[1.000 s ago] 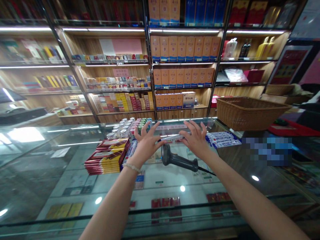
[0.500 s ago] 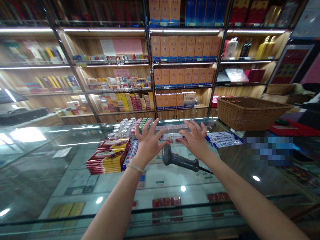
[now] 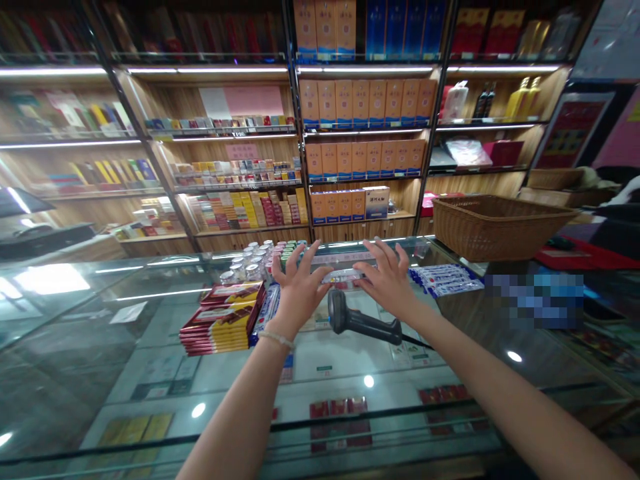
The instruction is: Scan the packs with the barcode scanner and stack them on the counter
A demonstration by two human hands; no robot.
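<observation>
Fingers spread, my left hand [image 3: 301,287] is held over the glass counter [image 3: 230,393] and grips nothing. Just left of its wrist lie a stack of red and yellow chocolate packets [image 3: 223,320] and some blue and white packets [image 3: 267,303]. My right hand [image 3: 386,275] is likewise spread and holds nothing. Between and slightly below the hands rests a black barcode scanner [image 3: 367,323], its head to the left and its cable running right under my right forearm. Past my left fingers stand several clear-lidded jars [image 3: 250,263] and green and pink rolls or tubs [image 3: 291,250].
More blue and white packets [image 3: 445,279] lie right of my right hand. A wicker basket [image 3: 495,227] stands at the back right of the counter. Behind are lit shelves with orange boxes [image 3: 367,100] and small cartons [image 3: 240,207]. A paper slip [image 3: 129,312] lies at left.
The view has shifted slightly, so the shelves and counter items sit a little differently. Both hands keep nearly the same spread pose over the counter; nothing was taken hold of.
</observation>
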